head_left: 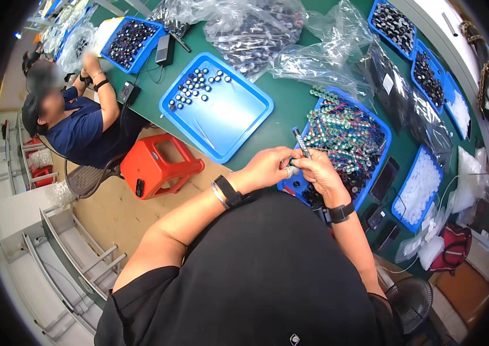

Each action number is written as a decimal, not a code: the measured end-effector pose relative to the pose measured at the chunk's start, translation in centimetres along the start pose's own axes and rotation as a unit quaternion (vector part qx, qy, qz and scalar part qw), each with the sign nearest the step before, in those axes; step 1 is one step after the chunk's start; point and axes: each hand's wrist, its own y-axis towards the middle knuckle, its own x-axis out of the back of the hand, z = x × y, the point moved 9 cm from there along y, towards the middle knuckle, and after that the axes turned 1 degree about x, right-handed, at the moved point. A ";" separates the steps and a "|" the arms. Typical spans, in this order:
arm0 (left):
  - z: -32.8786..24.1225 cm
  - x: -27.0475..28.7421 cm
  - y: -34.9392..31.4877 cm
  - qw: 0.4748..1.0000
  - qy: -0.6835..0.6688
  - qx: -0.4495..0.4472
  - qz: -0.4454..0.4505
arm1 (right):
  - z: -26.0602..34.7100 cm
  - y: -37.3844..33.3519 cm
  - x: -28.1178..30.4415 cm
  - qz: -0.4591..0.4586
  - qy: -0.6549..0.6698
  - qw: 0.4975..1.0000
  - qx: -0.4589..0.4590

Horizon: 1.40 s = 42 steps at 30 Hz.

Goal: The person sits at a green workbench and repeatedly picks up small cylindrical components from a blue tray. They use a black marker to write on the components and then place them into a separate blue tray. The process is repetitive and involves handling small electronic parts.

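Note:
My left hand (268,167) and my right hand (320,171) meet at the near rim of a blue tray, fingertips nearly touching. My left fingers pinch a tiny part with a bit of green showing; its kind is mostly hidden by the fingers. Something whitish wraps the left thumb tip. A dark marker pen (300,141) sticks up from my right hand, whose fingers close round its lower end. Beneath and beyond the hands, the blue tray (387,151) holds a heap of small green circuit boards with coloured wires (342,130) and round black parts (351,181).
Left of my hands, another blue tray (238,130) carries small round parts (201,83) at its far end. Clear plastic bags (256,34) lie beyond. White pieces fill a tray (417,187) on the right. A person (85,118) sits at left, near a red stool (160,164).

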 end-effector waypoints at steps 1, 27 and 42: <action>-0.1 -0.1 0.0 1.000 0.004 -0.009 0.003 | -0.1 0.0 0.1 -0.009 0.003 1.000 0.006; 2.2 -5.3 2.3 0.669 -0.683 0.284 0.068 | 2.1 -2.5 1.2 -0.180 -0.214 0.936 0.214; 6.7 -12.1 2.6 0.934 0.329 -0.120 0.069 | 1.3 -7.3 9.0 -0.167 0.068 0.964 0.198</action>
